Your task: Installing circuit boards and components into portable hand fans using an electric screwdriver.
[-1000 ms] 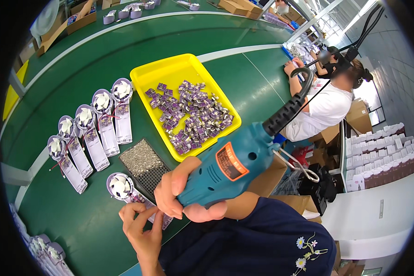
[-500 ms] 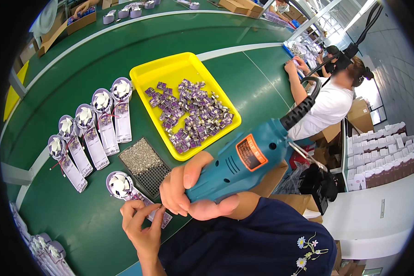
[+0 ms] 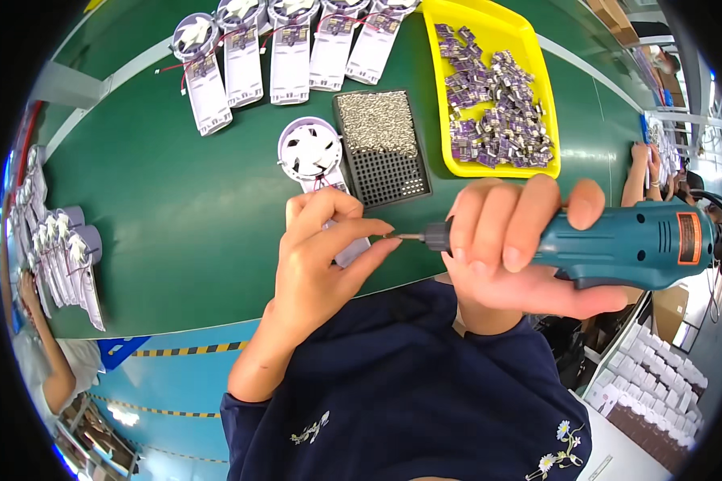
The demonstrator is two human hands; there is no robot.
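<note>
Head view: my right hand (image 3: pixel 509 248) wraps the teal screwdriver (image 3: pixel 618 240), holding it level, its bit (image 3: pixel 409 236) pointing left. My left hand (image 3: pixel 317 248) pinches the bit's tip between thumb and forefinger; whether a screw sits there is too small to tell. Beneath that hand, partly hidden, one fan (image 3: pixel 311 150) lies on the green table (image 3: pixel 176 208), its handle toward me. Just right of it is the black screw tray (image 3: pixel 381 180); farther right, a yellow tray (image 3: pixel 493 20) holds purple boards (image 3: pixel 501 108). Five more fans (image 3: pixel 289 60) lie beyond.
</note>
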